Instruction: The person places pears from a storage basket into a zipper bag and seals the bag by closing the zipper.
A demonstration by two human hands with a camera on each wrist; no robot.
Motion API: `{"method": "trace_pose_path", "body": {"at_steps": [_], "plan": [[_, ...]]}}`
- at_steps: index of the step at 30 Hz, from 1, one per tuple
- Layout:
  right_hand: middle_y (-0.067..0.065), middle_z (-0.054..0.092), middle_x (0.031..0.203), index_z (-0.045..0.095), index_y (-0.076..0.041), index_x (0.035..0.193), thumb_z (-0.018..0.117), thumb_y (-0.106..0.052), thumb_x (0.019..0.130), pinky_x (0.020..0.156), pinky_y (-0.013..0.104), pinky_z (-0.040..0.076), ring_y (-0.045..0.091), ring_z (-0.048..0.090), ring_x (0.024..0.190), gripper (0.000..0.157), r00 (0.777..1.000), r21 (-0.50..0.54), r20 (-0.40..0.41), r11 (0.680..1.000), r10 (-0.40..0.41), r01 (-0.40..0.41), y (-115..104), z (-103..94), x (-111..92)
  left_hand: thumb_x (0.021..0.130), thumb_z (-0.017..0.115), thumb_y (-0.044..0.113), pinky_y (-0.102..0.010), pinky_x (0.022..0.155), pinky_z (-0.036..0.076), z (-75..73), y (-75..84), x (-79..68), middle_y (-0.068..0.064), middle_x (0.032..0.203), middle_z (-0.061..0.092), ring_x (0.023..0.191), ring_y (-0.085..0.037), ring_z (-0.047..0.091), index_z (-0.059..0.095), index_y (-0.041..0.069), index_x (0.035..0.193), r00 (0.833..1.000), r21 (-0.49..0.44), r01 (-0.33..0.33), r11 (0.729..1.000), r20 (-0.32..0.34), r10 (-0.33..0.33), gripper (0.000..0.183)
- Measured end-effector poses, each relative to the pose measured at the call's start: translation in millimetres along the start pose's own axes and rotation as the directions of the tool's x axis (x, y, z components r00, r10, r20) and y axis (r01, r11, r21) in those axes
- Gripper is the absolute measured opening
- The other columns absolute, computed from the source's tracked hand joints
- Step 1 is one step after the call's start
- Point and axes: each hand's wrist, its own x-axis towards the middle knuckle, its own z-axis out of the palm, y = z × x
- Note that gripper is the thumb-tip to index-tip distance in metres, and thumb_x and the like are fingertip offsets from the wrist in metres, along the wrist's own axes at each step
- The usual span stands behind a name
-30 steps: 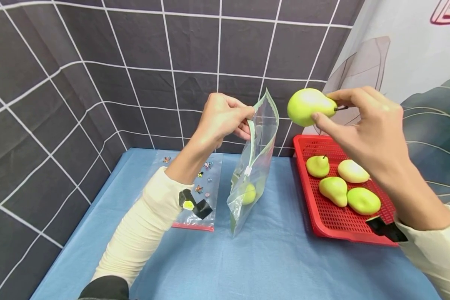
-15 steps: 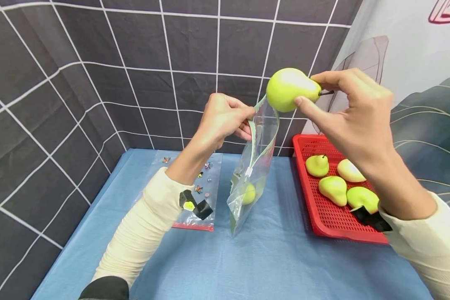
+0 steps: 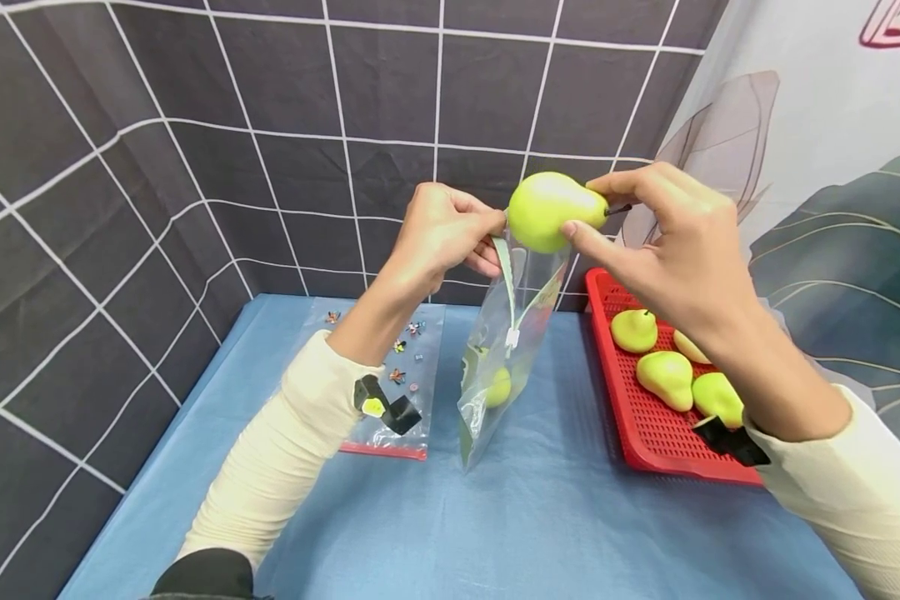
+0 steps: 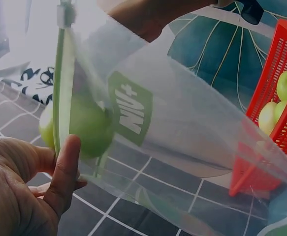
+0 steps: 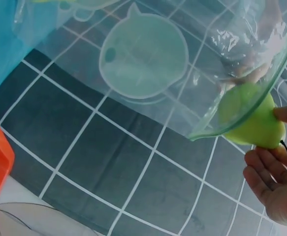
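Note:
A clear zip bag (image 3: 528,287) with a green seal stands upright, its top edge pinched between the thumb and fingers of my left hand (image 3: 450,229). One round yellow-green fruit (image 3: 498,388) lies low inside it. My right hand (image 3: 667,237) grips a yellow-green pear (image 3: 551,210) near its stem end, the pear lying sideways. In the head view the pear's broad end is at the bag's mouth, close to my left fingertips. From the right wrist, the pear (image 5: 254,120) shows partly behind the bag's green-edged rim. A white slider (image 3: 512,337) sits along the seal.
At the right, a red plastic basket (image 3: 630,433) holds several pears, partly covered by my right forearm. Left of the bag, a flat clear bag with a red zip (image 3: 390,451) and several tiny colourful pieces lies on the blue cloth (image 3: 450,533). A dark gridded wall covering (image 3: 390,92) rises behind.
My right hand has carried the pear leftward from above the basket to the bag's mouth, dipping slightly at the end. The left hand has kept its pinch on the bag, almost still.

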Motion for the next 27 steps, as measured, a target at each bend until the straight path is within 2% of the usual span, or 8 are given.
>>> {"method": "trace_pose_path", "body": {"at_steps": [2,10,16,20,27], "plan": [[0.008,0.075,0.101,0.077,-0.007,0.112,0.088,-0.02,0.081,0.07,0.013,0.035,-0.009,0.053,0.094,0.036,1.0,0.003,0.03,1.0,0.006,-0.006,1,-1.5,-2,0.087,0.068,-0.001,-0.044,0.06,0.067,-0.8,0.3,0.0,-0.017,0.065,0.072,0.05,-0.023,0.072,0.078,-0.008,0.088,1.0,-0.002,0.001,1.0,-0.001,-0.001,0.013],[-0.001,0.074,0.101,0.076,-0.012,0.107,0.085,-0.025,0.083,0.08,0.011,0.041,-0.003,0.059,0.094,0.029,0.988,0.02,0.152,1.0,0.02,-0.024,1,-5.8,-4,0.087,0.067,0.0,-0.045,0.06,0.067,-1.9,1.3,0.0,-0.018,0.064,0.072,0.051,-0.024,0.072,0.078,-0.009,0.091,1.0,0.009,-0.001,1.0,0.0,0.001,0.015],[-0.003,0.072,0.09,0.075,-0.012,0.1,0.083,-0.027,0.084,0.072,0.016,0.042,0.003,0.06,0.084,0.023,0.98,0.0,0.197,1.0,0.005,-0.005,-2,-5.7,-3,0.086,0.066,-0.001,-0.044,0.059,0.067,-1.8,1.6,-0.2,-0.018,0.064,0.072,0.051,-0.024,0.072,0.078,-0.006,0.086,1.0,0.01,-0.002,1.0,-0.001,0.002,0.013],[-0.004,0.069,0.086,0.075,-0.014,0.098,0.081,-0.027,0.085,0.068,0.021,0.041,0.002,0.058,0.08,0.02,0.969,-0.019,0.247,1.0,0.0,0.005,-4,-7.8,-2,0.085,0.065,-0.001,-0.044,0.059,0.067,-1.6,2.6,-0.1,-0.018,0.063,0.071,0.05,-0.024,0.072,0.078,-0.005,0.085,1.0,0.013,0.001,1.0,-0.005,-0.001,0.014],[-0.008,0.067,0.088,0.077,-0.019,0.099,0.081,-0.028,0.084,0.067,0.017,0.04,0.002,0.057,0.081,0.017,0.948,-0.014,0.316,0.999,-0.033,0.04,-8,-11.8,-1,0.085,0.065,-0.001,-0.045,0.059,0.067,-1.3,4.0,-0.5,-0.017,0.063,0.072,0.051,-0.025,0.073,0.078,-0.004,0.083,1.0,0.031,0.01,0.999,-0.028,-0.009,0.014]]}}
